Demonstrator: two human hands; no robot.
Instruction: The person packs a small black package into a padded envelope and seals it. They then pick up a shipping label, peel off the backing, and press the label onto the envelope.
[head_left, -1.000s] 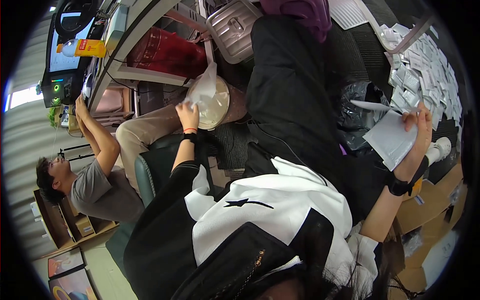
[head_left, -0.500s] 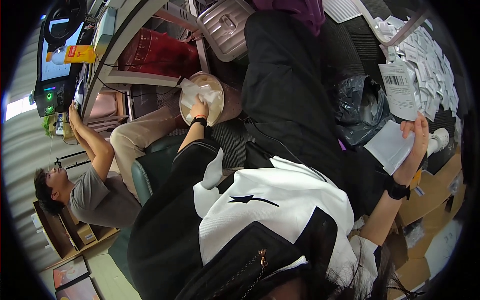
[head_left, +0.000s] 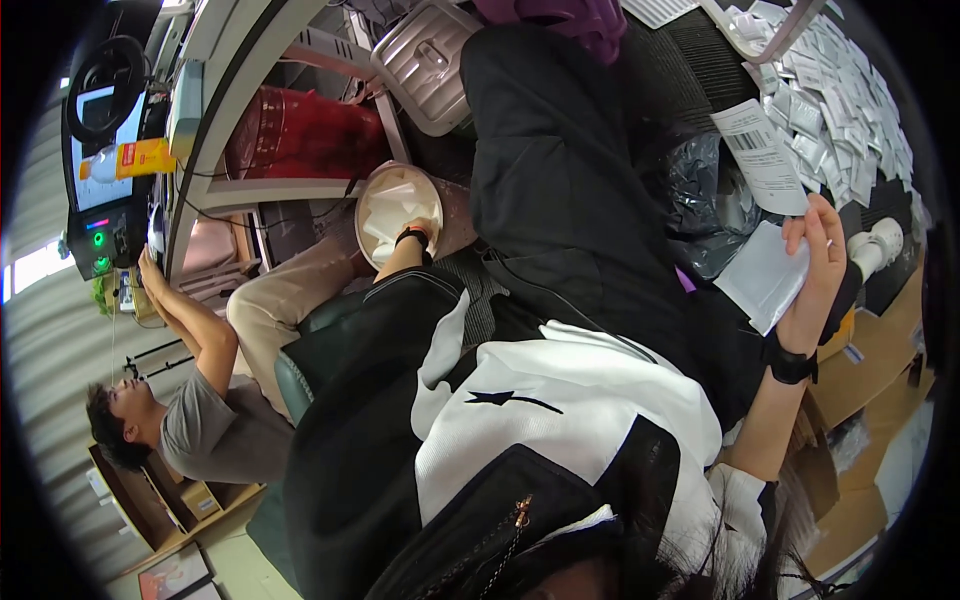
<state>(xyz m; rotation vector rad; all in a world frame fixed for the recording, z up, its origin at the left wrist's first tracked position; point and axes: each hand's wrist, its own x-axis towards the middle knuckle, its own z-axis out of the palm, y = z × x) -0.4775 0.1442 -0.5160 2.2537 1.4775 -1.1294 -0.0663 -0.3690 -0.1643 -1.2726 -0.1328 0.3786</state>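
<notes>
My right hand (head_left: 820, 250) is closed around a small white plastic packet (head_left: 765, 278) and also pinches the lower end of a white printed label sheet (head_left: 758, 155), which stands up from the fingers. On the left, my left hand (head_left: 428, 228) reaches down inside the rim of a round waste bin (head_left: 452, 205). Crumpled white paper (head_left: 398, 208) lies in that bin beside the hand. The fingers of the left hand are hidden, so I cannot see whether they grip anything.
A heap of white packets (head_left: 835, 115) lies at the far right, by a black plastic bag (head_left: 695, 190). Cardboard boxes (head_left: 865, 385) stand at the right. A red bin (head_left: 300, 135) and metal case (head_left: 430, 65) are under the desk (head_left: 230, 110). Another person (head_left: 215, 420) sits at the left.
My left hand has moved lower at the bin's near side, and the white paper it was touching now lies in the bin. The right hand, packet and label sheet shifted slightly left.
</notes>
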